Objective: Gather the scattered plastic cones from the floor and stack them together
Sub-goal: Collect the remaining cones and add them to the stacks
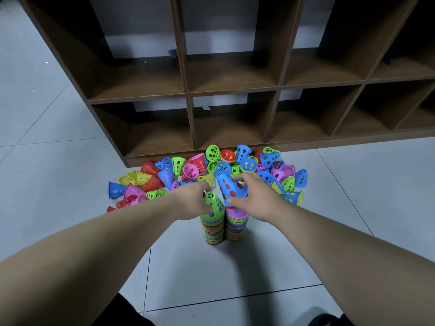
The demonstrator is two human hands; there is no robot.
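— Stacking, that's where I am: two stacks stand side by side on the floor, touching or nearly so, just in front of the shelf. Behind them the loose pile lies against the shelf's foot, many cones in it, so I judge the task well short of done.

— What are your hands doing?

— My right hand has its grip closed around a blue cone, thumb on the near rim, fingers over the far side, right above the right stack. My left hand is at the green cone topping the left stack; I can't tell if that grip is clamped on it or only steadying it.

— Which way do they point?

— Blue: long axis tilted, narrow tip up and away toward the pile, wide mouth down toward me. Green leans much the same, tip up, mouth on its stack.

— Next move?

— I'd say bring the blue one upright, centre its mouth over the stack's top, and press it down without knocking the neighbour.
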